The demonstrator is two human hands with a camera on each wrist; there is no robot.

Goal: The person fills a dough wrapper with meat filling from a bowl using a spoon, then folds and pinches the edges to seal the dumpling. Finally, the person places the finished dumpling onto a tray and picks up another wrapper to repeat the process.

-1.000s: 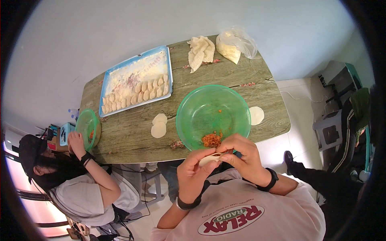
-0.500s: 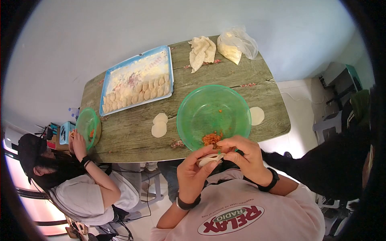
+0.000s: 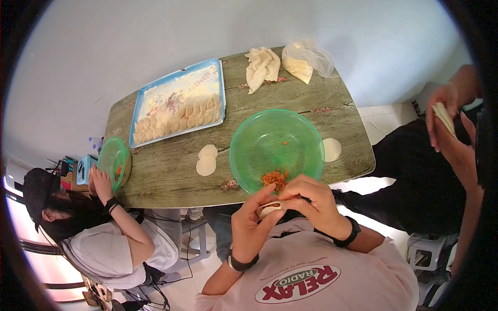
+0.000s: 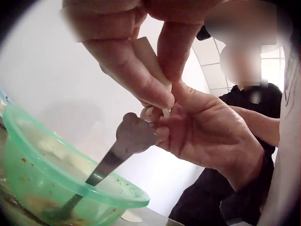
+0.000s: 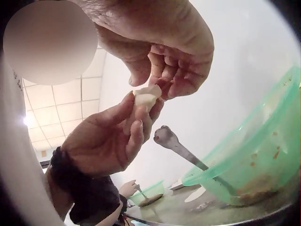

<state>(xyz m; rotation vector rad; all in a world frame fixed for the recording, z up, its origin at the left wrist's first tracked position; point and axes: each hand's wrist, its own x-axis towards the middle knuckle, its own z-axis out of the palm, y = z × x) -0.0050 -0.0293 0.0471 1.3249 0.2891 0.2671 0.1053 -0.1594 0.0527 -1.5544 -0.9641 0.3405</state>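
Observation:
A folded dough wrapper point(image 3: 269, 209) with orange-brown filling showing in its opening is held over the table's front edge. My left hand point(image 3: 250, 228) grips its left side between thumb and fingers. At its right end, my right hand point(image 3: 317, 207) pinches the edge with curled fingers. In the right wrist view the pale dough point(image 5: 146, 96) lies between both hands' fingertips. Just beyond the hands stands a green bowl point(image 3: 259, 129) with orange filling point(image 3: 275, 179) at its near side. A metal utensil point(image 4: 120, 148) leans out of that bowl in the left wrist view.
A blue-rimmed tray point(image 3: 224, 78) holds rows of dumplings point(image 3: 176, 122). Round wrappers point(image 3: 206, 165) lie left of the bowl, another point(image 3: 332, 149) at its right. A cloth point(image 3: 262, 67) and plastic bag point(image 3: 306, 59) are at the back. People are at left and right.
My hands have drawn together around the dough, and its opening now shows filling. At the right, another person has come into view with hands holding something pale. The person at left shifts slightly.

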